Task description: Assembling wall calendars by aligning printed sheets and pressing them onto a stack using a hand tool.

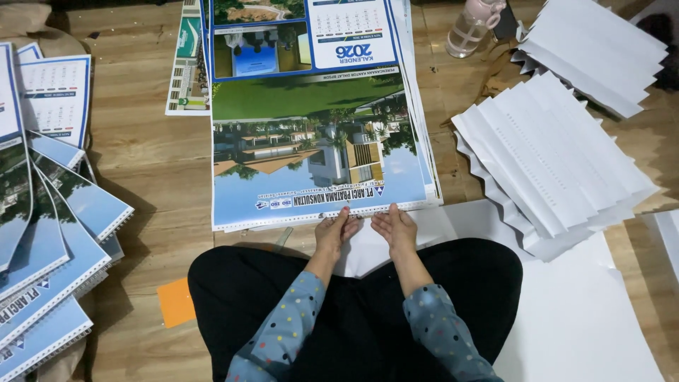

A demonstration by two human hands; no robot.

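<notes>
- A glossy calendar stack lay on the wooden floor, its perforated near edge toothed with small punched holes and its far end cut off by the frame's top.
- Both hands met at that near edge: the left hand and right hand lay side by side, palms down, fingers nearly flat, fingertips pressing the punched edge, gripping nothing.
- Forearms in blue-grey dotted sleeves ran up from the black-clad lap, just below the stack.
- Left of the stack, more calendars were fanned out, showing punched edges; the frame cut them off.
- Right of the stack, white sheets lay in a staggered pile; another pile sat beyond.
- A clear bottle with a pink cap stood right of the stack's far end, its top cropped.
- An orange paper scrap lay left of the lap, partly hidden.
</notes>
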